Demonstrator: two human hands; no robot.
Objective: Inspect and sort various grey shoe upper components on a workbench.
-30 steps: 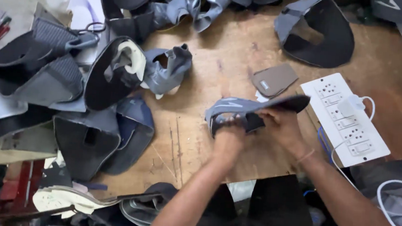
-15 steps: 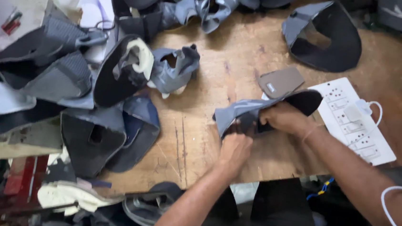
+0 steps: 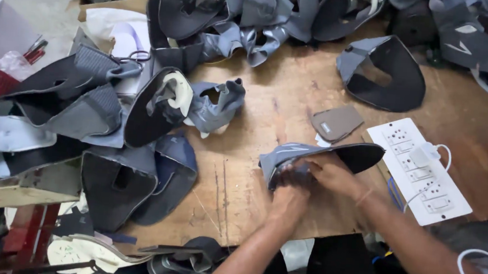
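Grey shoe upper (image 3: 312, 155) — gripped between both hands, on wooden table (image 3: 294, 94)

Two bare forearms come into view from the lower edge, with no sleeves reaching as far as the wrists or elbows that show. The left hand (image 3: 288, 201) wears no glove, ring or watch that can be made out. The right hand (image 3: 334, 176) is likewise ungloved, and a thin, pale band circles its wrist. Below the arms, dark clothing covers the person's lap, its cut unclear.
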